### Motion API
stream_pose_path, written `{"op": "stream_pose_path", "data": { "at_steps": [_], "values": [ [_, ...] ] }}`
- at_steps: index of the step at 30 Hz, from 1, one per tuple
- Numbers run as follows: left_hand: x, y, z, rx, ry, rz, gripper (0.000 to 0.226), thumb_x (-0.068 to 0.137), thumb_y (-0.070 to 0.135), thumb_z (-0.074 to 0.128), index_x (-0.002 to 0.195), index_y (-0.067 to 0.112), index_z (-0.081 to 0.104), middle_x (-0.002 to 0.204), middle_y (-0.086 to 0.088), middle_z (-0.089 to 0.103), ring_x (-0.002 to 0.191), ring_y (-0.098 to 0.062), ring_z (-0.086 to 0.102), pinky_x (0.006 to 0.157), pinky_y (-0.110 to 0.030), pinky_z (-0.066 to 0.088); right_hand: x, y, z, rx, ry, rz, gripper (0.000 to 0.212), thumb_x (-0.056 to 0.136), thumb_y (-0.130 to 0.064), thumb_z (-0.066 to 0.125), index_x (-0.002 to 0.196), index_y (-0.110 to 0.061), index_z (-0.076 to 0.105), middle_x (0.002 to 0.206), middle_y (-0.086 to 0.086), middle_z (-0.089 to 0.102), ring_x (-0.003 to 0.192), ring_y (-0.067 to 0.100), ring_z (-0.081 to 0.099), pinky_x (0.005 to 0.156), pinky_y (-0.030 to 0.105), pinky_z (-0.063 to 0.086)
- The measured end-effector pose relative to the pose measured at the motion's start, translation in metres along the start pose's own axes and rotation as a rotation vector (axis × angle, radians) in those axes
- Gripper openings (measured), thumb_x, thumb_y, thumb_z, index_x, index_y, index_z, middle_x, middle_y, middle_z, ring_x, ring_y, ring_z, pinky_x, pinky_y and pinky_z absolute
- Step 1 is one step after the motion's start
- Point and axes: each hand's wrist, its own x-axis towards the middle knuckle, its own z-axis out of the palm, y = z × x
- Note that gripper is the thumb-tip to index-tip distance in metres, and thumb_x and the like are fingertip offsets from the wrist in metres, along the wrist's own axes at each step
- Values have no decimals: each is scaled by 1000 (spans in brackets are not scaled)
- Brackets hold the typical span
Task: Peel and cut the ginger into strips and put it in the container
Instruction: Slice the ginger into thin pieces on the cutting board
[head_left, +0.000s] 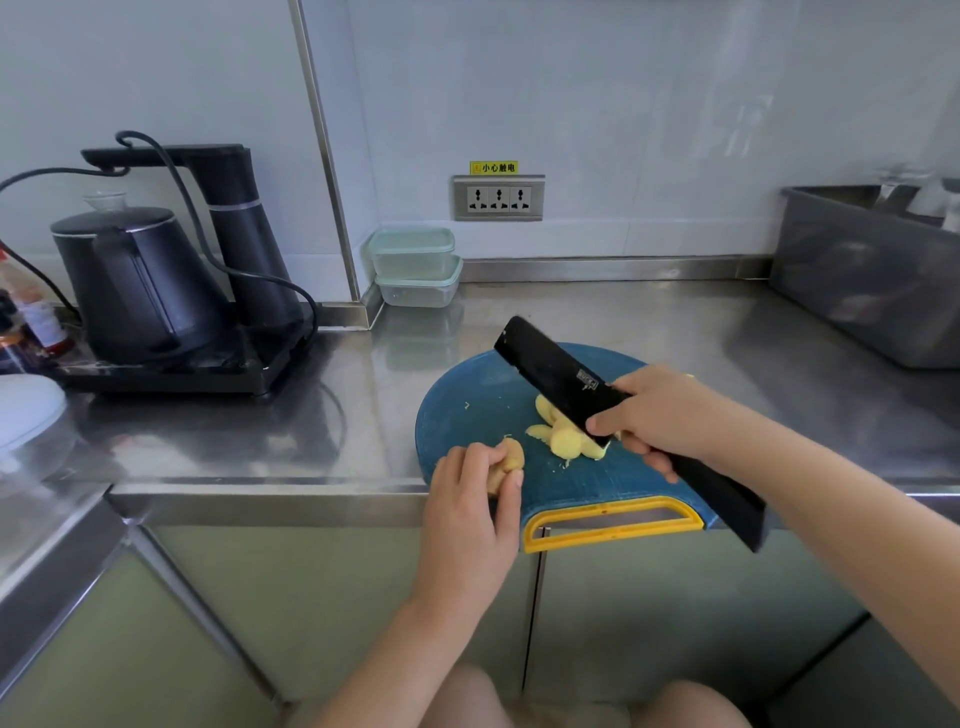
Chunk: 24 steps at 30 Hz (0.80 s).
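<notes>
1. My left hand (470, 501) grips a ginger chunk (511, 456) at the blue board's (457, 415) near-left edge.
2. My right hand (657, 415) clasps the black cleaver (561, 382) over ginger slices (563, 441), mid-board.
3. Containers (415, 266) stacked far, against wall.

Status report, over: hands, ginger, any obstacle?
Left hand holds ginger piece. Right hand grips cleaver over slices on board. Containers lidded, by wall.

Cutting board (467, 415): blue, with yellow handle (613, 522). Knife (561, 382): black throughout. Ginger slices (563, 439): pale yellow. Bench (623, 317): bare steel grey. Kettle (135, 280): black. Far containers (415, 265): clear, pale green lids.
</notes>
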Motion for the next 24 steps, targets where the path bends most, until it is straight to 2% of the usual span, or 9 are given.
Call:
{"op": "stream_pose_path", "data": {
  "at_steps": [4,7,9,11,14,17,24],
  "values": [
    [-1,0,0,-12,15,8,23,92,38,41,103,21,52,95,9,51,86,-9,49,71,-18,43,-8,-2,4,-30,100,-55,30,99,-30,47,89,-3,54,50,5,50,33,17,45,44,27,45],
    [1,1,1,-35,19,11,19,92,37,42,102,23,51,93,9,48,84,-11,49,72,-22,43,-15,-7,19,-117,147,-121,33,101,-35,39,83,-10,50,56,6,52,32,14,47,39,25,41],
    [2,1,0,-34,16,20,19,92,36,42,100,21,50,90,8,47,81,-13,49,70,-27,44,-19,-12,31,-208,154,-165,33,102,-35,37,80,-14,49,64,6,52,36,15,51,39,25,42],
    [3,1,0,-30,7,24,20,91,36,42,99,20,50,88,7,47,80,-13,48,68,-28,45,-20,-15,40,-252,137,-170,31,102,-35,36,85,-14,51,73,7,53,43,18,52,39,25,43],
    [4,2,0,-29,0,17,25,90,36,40,100,18,54,88,6,47,80,-13,48,67,-29,46,-20,-16,47,-250,107,-149,31,103,-34,35,92,-9,51,73,7,53,39,16,49,34,22,39],
    [5,3,0,-31,-11,5,32,90,36,39,106,15,59,90,5,49,82,-13,48,68,-31,46,-19,-16,48,-279,116,-140,30,103,-34,35,98,-9,51,80,8,54,42,16,49,34,22,41],
    [6,4,-1,-22,-9,7,30,90,36,40,103,16,59,87,7,48,79,-12,47,65,-26,45,-15,-15,50,-291,104,-150,28,103,-33,34,93,-12,49,76,7,53,40,13,46,29,17,34]
  ]
}}
